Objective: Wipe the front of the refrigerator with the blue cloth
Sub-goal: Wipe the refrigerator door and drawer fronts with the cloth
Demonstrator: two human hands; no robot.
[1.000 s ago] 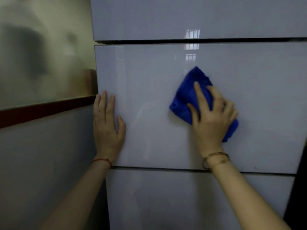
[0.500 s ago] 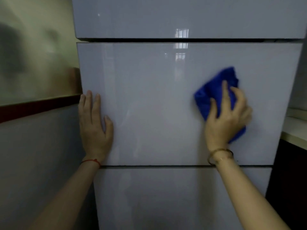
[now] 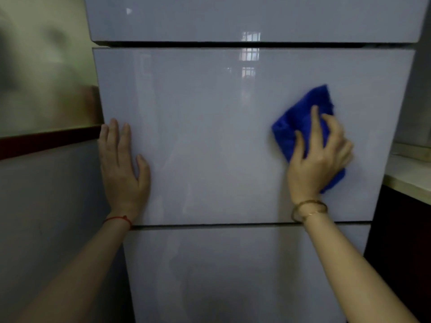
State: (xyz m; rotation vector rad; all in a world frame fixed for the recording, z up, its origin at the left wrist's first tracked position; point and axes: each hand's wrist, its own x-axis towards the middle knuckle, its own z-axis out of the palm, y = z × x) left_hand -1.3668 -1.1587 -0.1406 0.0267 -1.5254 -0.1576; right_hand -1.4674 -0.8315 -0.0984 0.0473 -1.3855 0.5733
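The refrigerator (image 3: 210, 141) fills the view, a glossy pale grey front split into three panels by two dark horizontal gaps. A crumpled blue cloth (image 3: 300, 115) lies against the right part of the middle panel. My right hand (image 3: 319, 157) presses on the cloth with fingers spread over it, hiding its lower half. My left hand (image 3: 123, 169) rests flat, fingers together, on the left edge of the same panel and holds nothing.
A wall (image 3: 44, 206) with a dark red strip (image 3: 46, 141) stands close on the left of the refrigerator. On the right, a light countertop (image 3: 410, 173) over a dark cabinet (image 3: 405, 241) abuts the refrigerator's side.
My right hand has slid the blue cloth to the right across the middle panel, from its centre to near its right edge. The left hand stays pressed on the left edge.
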